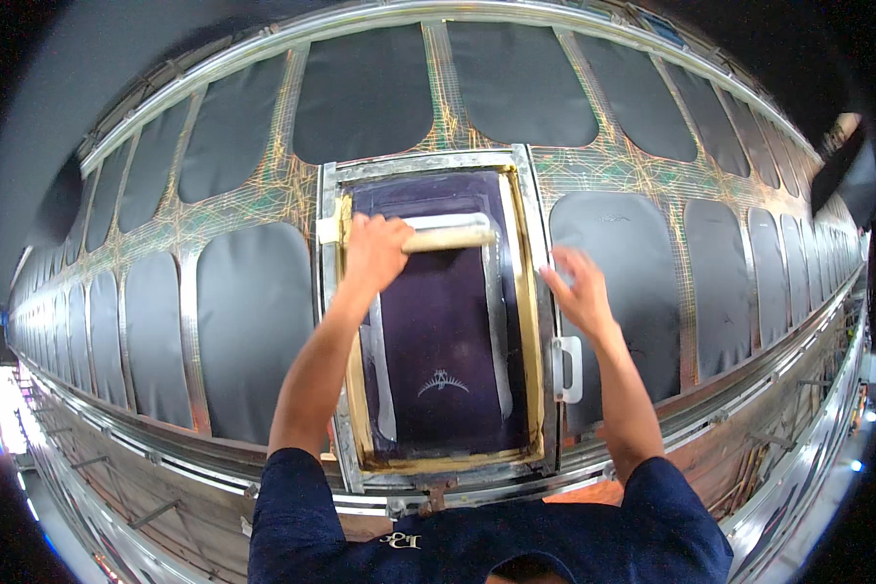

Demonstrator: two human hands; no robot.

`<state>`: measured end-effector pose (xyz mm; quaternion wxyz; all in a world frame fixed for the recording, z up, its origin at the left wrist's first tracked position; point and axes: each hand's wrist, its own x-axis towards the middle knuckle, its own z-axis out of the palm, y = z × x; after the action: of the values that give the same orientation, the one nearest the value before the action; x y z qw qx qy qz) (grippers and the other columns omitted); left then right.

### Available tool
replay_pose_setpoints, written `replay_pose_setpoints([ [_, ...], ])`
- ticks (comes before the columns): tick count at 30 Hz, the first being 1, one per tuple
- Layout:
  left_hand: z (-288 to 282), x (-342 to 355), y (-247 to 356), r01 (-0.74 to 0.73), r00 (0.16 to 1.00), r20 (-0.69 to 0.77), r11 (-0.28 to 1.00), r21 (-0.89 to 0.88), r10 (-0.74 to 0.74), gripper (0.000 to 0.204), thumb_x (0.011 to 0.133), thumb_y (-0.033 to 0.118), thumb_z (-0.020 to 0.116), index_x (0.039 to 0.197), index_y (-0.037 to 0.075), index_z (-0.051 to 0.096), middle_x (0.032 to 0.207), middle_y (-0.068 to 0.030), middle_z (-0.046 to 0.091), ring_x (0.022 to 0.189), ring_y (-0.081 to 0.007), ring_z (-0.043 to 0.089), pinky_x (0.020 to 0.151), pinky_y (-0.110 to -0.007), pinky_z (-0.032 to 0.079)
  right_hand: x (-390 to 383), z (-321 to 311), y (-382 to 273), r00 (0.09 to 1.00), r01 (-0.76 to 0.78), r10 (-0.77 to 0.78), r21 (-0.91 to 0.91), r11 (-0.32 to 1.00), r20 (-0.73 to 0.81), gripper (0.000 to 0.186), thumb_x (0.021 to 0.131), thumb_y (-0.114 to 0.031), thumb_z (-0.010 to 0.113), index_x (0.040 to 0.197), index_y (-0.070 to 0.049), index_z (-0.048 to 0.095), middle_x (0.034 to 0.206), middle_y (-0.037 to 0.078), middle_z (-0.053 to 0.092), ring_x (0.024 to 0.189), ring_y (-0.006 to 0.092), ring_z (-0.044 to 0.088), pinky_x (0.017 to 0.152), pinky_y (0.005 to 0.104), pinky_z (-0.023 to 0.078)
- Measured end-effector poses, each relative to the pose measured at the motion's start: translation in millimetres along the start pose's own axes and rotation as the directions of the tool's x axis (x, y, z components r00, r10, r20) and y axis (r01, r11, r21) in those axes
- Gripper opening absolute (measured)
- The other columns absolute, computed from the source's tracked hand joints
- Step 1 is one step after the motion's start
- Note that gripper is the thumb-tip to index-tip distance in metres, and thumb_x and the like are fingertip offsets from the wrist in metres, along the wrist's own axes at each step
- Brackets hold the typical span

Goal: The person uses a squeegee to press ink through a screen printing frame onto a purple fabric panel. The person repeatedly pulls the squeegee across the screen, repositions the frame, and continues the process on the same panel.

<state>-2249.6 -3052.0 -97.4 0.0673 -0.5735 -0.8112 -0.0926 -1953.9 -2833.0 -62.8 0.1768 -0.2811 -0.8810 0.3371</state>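
Observation:
My left hand (378, 251) is wrapped round the left end of a squeegee (453, 238) with a pale wooden bar. The squeegee lies across the upper part of a screen printing frame (540, 292). Dark purple mesh (438, 331) fills this frame, with a small pale emblem (444, 383) near its lower end. Over the right rail hovers my right hand (582, 292), fingers apart, slightly blurred and holding nothing. Below it, a white handle (569, 370) is fixed to the frame's right side.
A long table carries rows of dark rounded panels (253, 331) on both sides of the frame. Metal rails (204, 467) run along its near and far edges. At the far right, part of another person's arm (842, 136) shows.

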Motion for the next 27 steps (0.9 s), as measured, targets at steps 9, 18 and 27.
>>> replay_pose_setpoints([
  [9, -29, 86, -46, 0.161, 0.971, 0.201, 0.972, -0.170, -0.126, 0.025, 0.072, 0.036, 0.085, 0.087, 0.017, 0.078, 0.081, -0.0106, 0.073, 0.081, -0.0336, 0.070, 0.074, -0.047, 0.054, 185, 68, -73, 0.848, 0.431, -0.241, -0.348, 0.833, 0.473, 0.040, 0.083, -0.042, 0.078, 0.105, -0.009, 0.074, 0.104, 0.016, 0.073, 0.104, 0.0364, 0.066, 0.098, 0.0475, 0.047],
  [18, -22, 10, -8, 0.162, 0.983, 0.125, 0.965, -0.207, -0.138, 0.015, 0.075, 0.030, 0.079, 0.087, 0.020, 0.080, 0.087, -0.0067, 0.075, 0.083, -0.0306, 0.071, 0.077, -0.044, 0.053, 113, 95, -56, 0.847, 0.502, -0.416, -0.244, 0.830, 0.330, 0.025, 0.076, -0.028, 0.085, 0.083, -0.008, 0.072, 0.077, 0.014, 0.070, 0.080, 0.0362, 0.067, 0.083, 0.0482, 0.049],
  [27, -56, -208, 144, 0.152, 0.976, 0.180, 0.973, -0.174, -0.120, 0.025, 0.072, 0.020, 0.083, 0.095, 0.016, 0.075, 0.101, -0.0013, 0.074, 0.091, -0.0247, 0.068, 0.087, -0.042, 0.045, -143, 58, -73, 0.838, 0.430, -0.315, -0.183, 0.884, 0.446, 0.039, 0.069, -0.022, 0.087, 0.102, -0.005, 0.073, 0.095, 0.014, 0.071, 0.098, 0.0338, 0.065, 0.096, 0.0463, 0.045],
])
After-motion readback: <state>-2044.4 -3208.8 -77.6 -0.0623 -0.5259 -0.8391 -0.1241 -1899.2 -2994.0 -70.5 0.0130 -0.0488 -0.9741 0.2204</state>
